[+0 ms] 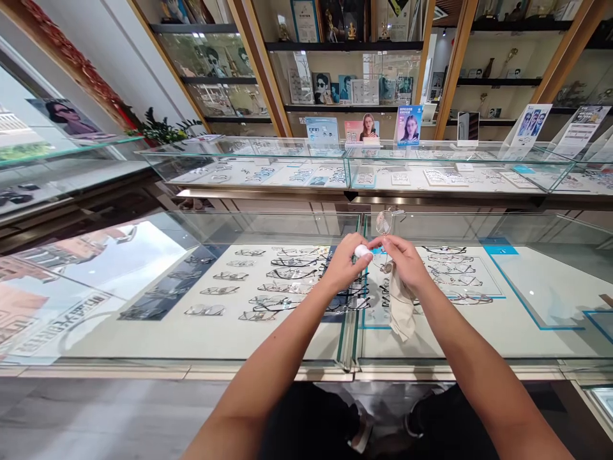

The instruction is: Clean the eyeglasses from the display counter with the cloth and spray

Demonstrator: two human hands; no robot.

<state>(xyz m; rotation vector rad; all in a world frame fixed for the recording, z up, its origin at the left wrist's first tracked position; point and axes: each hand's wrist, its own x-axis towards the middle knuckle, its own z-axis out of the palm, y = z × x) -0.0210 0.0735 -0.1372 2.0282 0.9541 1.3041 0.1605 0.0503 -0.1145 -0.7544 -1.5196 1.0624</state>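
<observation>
Glass counter (pixel 191 348) below; left hand (pixel 345 262) gripping white object (pixel 363 252); right hand (pixel 405 260) pinching eyeglasses (pixel 384 222), cloth (pixel 401 310) dangling lengthwise downward.

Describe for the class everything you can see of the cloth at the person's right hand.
The cloth is plain, pale beige and looks thin and soft. It hangs in loose lengthwise folds from the right hand, which partly hides its top. Its lower end shows over the glass counter; whether they touch is unclear.
</observation>
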